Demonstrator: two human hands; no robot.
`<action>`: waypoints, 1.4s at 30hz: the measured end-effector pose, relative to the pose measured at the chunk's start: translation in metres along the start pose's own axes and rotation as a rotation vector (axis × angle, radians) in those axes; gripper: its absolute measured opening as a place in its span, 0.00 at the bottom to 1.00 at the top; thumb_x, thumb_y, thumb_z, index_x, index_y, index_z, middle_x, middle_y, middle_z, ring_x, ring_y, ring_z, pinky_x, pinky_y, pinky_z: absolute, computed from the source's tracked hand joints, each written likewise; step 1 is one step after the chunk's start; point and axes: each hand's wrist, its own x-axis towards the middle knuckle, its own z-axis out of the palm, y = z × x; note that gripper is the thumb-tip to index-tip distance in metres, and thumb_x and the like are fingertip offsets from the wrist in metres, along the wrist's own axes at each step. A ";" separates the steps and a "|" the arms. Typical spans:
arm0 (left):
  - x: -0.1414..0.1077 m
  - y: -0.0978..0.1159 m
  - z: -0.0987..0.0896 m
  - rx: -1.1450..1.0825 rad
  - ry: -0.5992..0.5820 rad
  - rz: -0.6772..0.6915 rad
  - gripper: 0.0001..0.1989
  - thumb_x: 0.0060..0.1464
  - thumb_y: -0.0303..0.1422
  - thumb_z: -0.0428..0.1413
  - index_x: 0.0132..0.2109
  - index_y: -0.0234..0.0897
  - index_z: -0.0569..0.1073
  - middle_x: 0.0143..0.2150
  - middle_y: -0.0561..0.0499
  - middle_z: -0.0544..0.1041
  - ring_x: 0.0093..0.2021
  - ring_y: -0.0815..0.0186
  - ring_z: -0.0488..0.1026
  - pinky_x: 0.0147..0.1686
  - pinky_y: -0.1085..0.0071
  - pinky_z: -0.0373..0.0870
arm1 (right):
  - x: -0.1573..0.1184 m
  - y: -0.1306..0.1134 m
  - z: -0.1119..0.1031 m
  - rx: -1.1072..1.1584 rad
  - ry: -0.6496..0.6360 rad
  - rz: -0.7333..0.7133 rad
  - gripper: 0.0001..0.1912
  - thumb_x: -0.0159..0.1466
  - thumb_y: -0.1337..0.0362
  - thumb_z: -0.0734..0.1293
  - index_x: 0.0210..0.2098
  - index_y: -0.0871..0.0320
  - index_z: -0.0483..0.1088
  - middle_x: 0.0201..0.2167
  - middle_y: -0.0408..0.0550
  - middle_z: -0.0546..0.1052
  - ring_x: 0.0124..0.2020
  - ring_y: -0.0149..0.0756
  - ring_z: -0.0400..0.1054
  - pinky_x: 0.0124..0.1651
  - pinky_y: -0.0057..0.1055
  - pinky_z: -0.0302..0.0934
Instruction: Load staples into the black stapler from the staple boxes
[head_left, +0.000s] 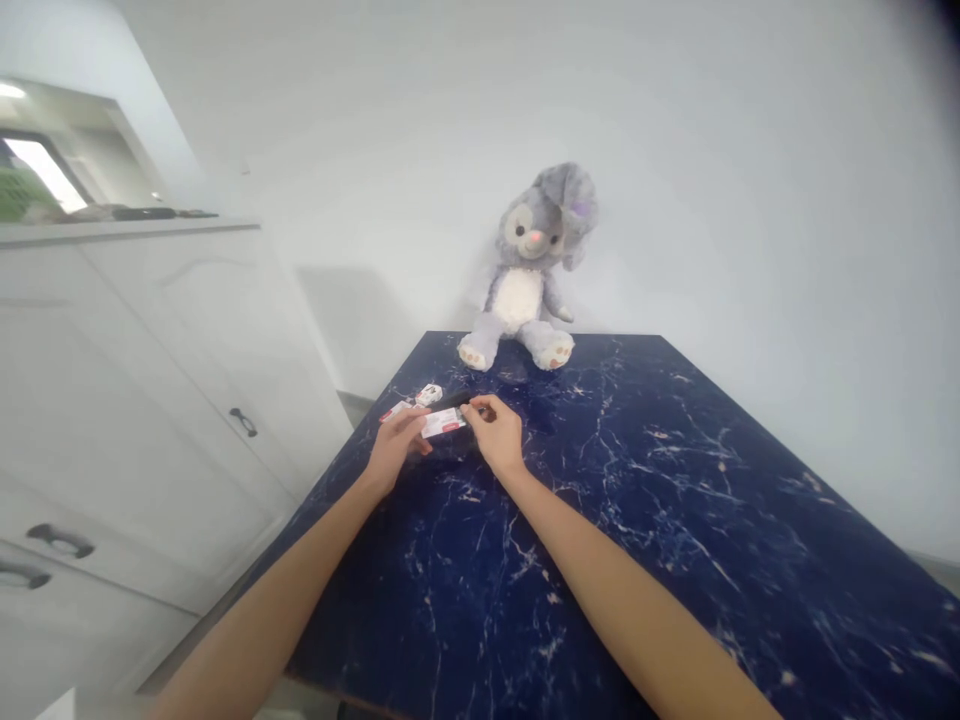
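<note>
A small white card or packet with a red patch (442, 423) is held over the blue marbled table (600, 480). My left hand (397, 443) grips its left end, with fingers closed. At its right end my right hand (496, 430) pinches it between thumb and fingers. Along the packet's upper edge runs a dark strip (450, 402), partly behind my right fingers. Just beyond my left hand lie a white piece with dark marks (430, 394) and another red-and-white piece (393, 411).
A grey plush rabbit (519, 295) sits at the table's back edge against a pale wall (360, 150). White cabinets (150, 400) with dark handles stand along the left side.
</note>
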 end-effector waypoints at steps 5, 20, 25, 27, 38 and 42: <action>0.002 -0.008 -0.003 -0.113 -0.035 -0.114 0.19 0.50 0.41 0.66 0.47 0.36 0.78 0.31 0.51 0.78 0.26 0.69 0.76 0.28 0.72 0.74 | 0.005 0.006 0.001 -0.007 0.012 0.012 0.16 0.57 0.51 0.71 0.38 0.56 0.76 0.40 0.47 0.77 0.32 0.33 0.68 0.42 0.30 0.65; -0.002 -0.007 0.003 -0.016 -0.145 -0.079 0.22 0.51 0.43 0.66 0.50 0.37 0.78 0.30 0.49 0.79 0.30 0.66 0.77 0.31 0.73 0.72 | 0.009 0.014 0.001 0.056 -0.075 0.075 0.15 0.61 0.51 0.67 0.35 0.56 0.78 0.37 0.46 0.81 0.36 0.37 0.74 0.45 0.32 0.67; -0.001 -0.009 0.005 -0.035 -0.151 -0.059 0.21 0.51 0.42 0.66 0.49 0.35 0.78 0.35 0.48 0.80 0.35 0.66 0.77 0.35 0.71 0.74 | 0.010 0.017 0.005 0.242 -0.003 0.164 0.23 0.56 0.52 0.72 0.46 0.58 0.73 0.39 0.49 0.81 0.35 0.38 0.75 0.42 0.33 0.69; -0.002 -0.009 0.005 -0.030 -0.178 -0.068 0.22 0.50 0.41 0.67 0.49 0.35 0.77 0.37 0.47 0.81 0.36 0.65 0.77 0.37 0.69 0.75 | 0.010 0.017 0.006 0.298 -0.025 0.168 0.19 0.57 0.53 0.71 0.43 0.58 0.75 0.37 0.49 0.81 0.36 0.39 0.76 0.44 0.34 0.69; -0.008 -0.003 0.011 0.110 -0.264 -0.086 0.25 0.47 0.38 0.69 0.50 0.34 0.75 0.46 0.42 0.82 0.40 0.58 0.81 0.44 0.59 0.78 | 0.014 0.026 0.004 0.311 -0.149 0.203 0.11 0.55 0.60 0.67 0.34 0.56 0.80 0.33 0.46 0.82 0.35 0.40 0.75 0.44 0.35 0.69; -0.008 -0.004 0.014 0.122 -0.219 -0.068 0.25 0.46 0.37 0.69 0.51 0.35 0.75 0.49 0.42 0.82 0.42 0.57 0.81 0.45 0.57 0.79 | 0.013 0.025 0.005 0.308 -0.197 0.202 0.11 0.55 0.61 0.67 0.34 0.55 0.80 0.33 0.45 0.82 0.34 0.39 0.75 0.45 0.36 0.69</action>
